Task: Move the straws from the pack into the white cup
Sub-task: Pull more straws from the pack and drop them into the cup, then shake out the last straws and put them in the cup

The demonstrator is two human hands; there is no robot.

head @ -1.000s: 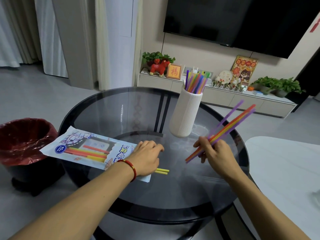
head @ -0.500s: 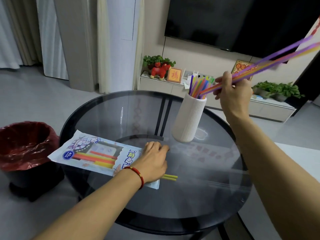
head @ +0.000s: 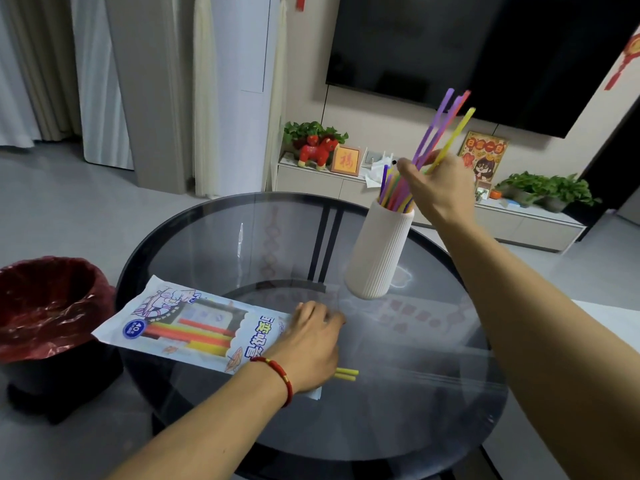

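Round glass bench carrying pack, left hand pressing flat; right hand pinching straws mid-length, lowering into white cup; seemingly light, bendy, slippery

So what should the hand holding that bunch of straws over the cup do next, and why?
Probably lower and release. The right hand grips a bunch of purple, red and yellow straws tilted over the ribbed white cup, their lower ends seemingly at its mouth among the straws already inside.

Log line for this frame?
right hand: grips straw bundle over white cup | left hand: rests on pack
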